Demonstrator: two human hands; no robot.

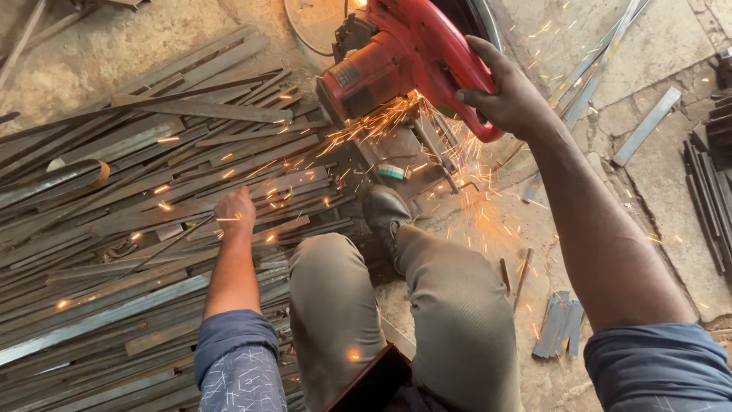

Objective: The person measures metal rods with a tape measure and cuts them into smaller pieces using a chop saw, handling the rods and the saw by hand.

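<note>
Rough dusty concrete floor (pixel 679 191), cracked. Left: big pile of flat metal strips (pixel 114 229), left hand (pixel 235 210) pressed on top. Far: right hand (pixel 507 95) wrapped tight around red saw (pixel 404 53) handle. Sparks everywhere.

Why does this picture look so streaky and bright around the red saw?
In the head view, sparks flying from under the red chop saw smear into short orange streaks, glowing over the grey metal strips; daylight is even, with soft shadows; the right hand on the handle and the left hand on the strips look sharp; edges bend slightly, as with a wide lens.
</note>
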